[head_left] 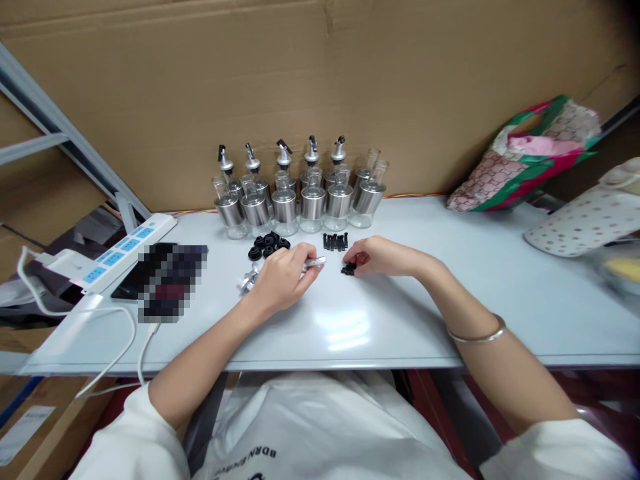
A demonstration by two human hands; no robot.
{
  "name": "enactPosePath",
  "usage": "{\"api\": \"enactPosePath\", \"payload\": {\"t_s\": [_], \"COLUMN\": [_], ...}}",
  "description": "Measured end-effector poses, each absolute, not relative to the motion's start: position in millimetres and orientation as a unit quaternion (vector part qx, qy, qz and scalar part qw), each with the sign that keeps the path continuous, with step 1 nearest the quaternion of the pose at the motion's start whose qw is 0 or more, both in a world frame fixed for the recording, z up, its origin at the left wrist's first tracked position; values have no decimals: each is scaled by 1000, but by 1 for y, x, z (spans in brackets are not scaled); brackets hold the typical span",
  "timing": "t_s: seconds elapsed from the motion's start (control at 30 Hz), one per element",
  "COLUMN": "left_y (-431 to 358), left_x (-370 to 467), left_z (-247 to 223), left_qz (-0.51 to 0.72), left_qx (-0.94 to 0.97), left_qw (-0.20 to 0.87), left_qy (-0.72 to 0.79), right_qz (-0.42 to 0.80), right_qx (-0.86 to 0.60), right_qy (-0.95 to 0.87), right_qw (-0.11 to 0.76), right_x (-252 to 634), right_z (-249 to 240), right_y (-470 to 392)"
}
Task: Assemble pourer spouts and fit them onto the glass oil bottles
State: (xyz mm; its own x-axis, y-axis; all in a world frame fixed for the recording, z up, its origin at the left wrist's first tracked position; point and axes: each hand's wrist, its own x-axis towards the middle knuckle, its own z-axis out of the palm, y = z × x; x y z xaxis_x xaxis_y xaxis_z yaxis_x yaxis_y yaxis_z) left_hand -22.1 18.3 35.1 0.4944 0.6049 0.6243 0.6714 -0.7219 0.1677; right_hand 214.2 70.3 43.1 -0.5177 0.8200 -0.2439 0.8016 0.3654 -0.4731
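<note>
My left hand (286, 277) is closed round a silver metal spout piece (315, 262), its tip pointing right. Other silver pieces (246, 281) lie beside and partly under that hand. My right hand (373, 257) has its fingertips down at a small pile of black parts (349, 269); whether it grips one is hidden. Behind the hands lie a row of short black pieces (335, 241) and a cluster of black round stoppers (269, 244). Farther back stand two rows of glass bottles with metal sleeves (285, 207); several rear ones carry silver pourer tops (284, 155).
At the left of the table (400, 333) are a white power strip (131, 250), a dark device (145, 270) partly blurred out, and white cables (131, 327). A patterned bag (505, 163) and a dotted white container (580, 220) occupy the right. Cardboard (320, 80) rises behind.
</note>
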Motion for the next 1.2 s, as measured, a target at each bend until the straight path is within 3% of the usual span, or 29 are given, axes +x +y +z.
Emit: {"api": "enactPosePath", "payload": {"t_s": [1.2], "left_y": [18], "left_x": [-22], "left_z": [34], "left_qz": [-336], "left_qx": [-868], "left_qw": [47], "left_qy": [-363], "right_qz": [315], "right_qx": [-372], "right_qy": [-873], "right_qw": [36], "right_x": [217], "right_z": [36], "right_y": [73]}}
